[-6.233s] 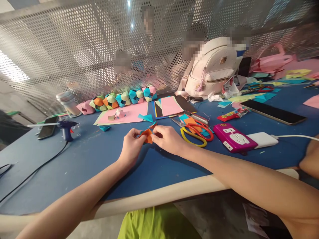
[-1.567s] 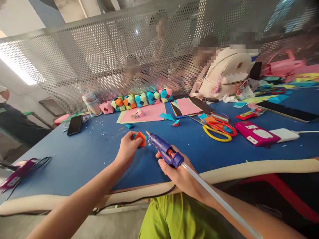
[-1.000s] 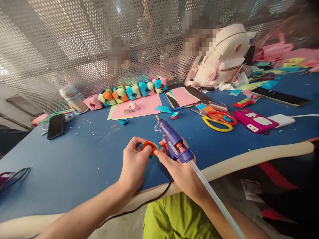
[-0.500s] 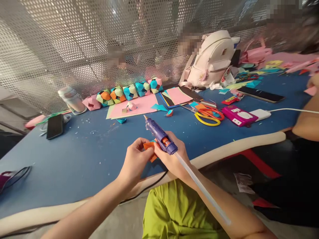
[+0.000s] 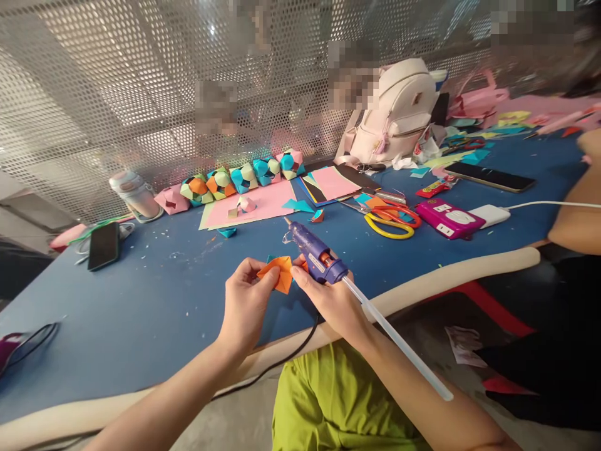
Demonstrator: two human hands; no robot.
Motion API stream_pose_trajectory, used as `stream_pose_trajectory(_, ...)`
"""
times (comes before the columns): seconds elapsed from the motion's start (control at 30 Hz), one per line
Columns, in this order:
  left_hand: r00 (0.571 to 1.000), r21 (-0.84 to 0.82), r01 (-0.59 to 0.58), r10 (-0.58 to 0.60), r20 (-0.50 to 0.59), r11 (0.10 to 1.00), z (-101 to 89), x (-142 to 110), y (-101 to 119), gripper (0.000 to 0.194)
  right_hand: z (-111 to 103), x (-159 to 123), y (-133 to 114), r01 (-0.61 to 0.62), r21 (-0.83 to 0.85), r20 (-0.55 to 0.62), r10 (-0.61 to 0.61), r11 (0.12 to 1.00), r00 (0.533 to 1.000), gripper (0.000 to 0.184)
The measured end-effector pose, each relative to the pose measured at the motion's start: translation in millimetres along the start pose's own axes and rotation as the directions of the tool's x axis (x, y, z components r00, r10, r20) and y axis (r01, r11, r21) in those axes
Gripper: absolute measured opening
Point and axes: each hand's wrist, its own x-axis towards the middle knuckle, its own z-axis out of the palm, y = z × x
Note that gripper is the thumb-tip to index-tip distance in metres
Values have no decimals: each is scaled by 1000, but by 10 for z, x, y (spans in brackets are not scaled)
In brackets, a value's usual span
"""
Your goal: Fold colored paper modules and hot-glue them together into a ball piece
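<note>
Between thumb and fingers my left hand (image 5: 246, 300) pinches a folded orange and blue paper piece (image 5: 283, 275) above the table's front part. My right hand (image 5: 335, 300) is wrapped round a dark blue glue gun (image 5: 314, 250), its nozzle pointing away to the upper left. A long clear glue stick (image 5: 399, 338) sticks out of the gun's back, over my right forearm. The right thumb tip touches or nearly touches the paper piece's right side. Strands of glue hang near the nozzle. Beyond lie a small orange and blue folded piece (image 5: 318, 215) and a blue one (image 5: 228, 232).
Several folded paper balls (image 5: 219, 183) stand in a row before the perforated metal screen (image 5: 164, 94). Scissors (image 5: 389, 228), a purple power adapter (image 5: 448, 219), a phone (image 5: 489, 176) and a backpack (image 5: 394, 119) are at right. Another phone (image 5: 104, 245) lies left. Another person's arm (image 5: 575, 200) rests at the right edge.
Earlier both hands held the orange paper and the glue gun lay at left; now the right hand grips it. The paper piece has been turned, showing its orange face, and the gun shifted slightly right.
</note>
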Motion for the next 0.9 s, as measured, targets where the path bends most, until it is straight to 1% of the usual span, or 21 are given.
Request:
stream_pose_trajectory(0.1,999,7,-45,45,16,999,50,-22,-5,17,15,8,11,-41,21,-17,42,999,999,23)
stream_pose_trajectory(0.17,998,-8,-42,42,41,999,84,-44,6,16,24,14,25,-54,-3,-41,54,999,998,21)
stream_pose_trajectory(0.3,995,-69,34,-27,96,997,140,-71,35,17,30,14,63,-37,-54,-65,33,998,997,19)
stream_pose_trajectory(0.4,993,-134,93,-83,84,987,174,-66,63,21,15,0,63,-6,-51,-65,3,999,998,19)
stream_pose_trajectory(0.47,991,-177,129,-120,59,976,189,-42,88,24,-14,-15,33,6,-7,-35,-6,1000,999,21)
stream_pose_trajectory(0.63,985,-232,172,-174,13,957,189,128,132,27,-117,-88,-50,-57,88,38,54,994,998,27)
stream_pose_trajectory(0.7,982,-246,186,-189,13,951,180,230,135,29,-143,-125,-41,-52,99,67,46,994,997,27)
stream_pose_trajectory(0.77,979,-248,202,-206,11,948,174,326,139,31,-156,-156,-16,-15,65,80,10,998,997,26)
stream_pose_trajectory(0.9,977,-214,214,-214,23,953,183,436,177,31,-167,-171,9,59,-85,113,-49,995,992,19)
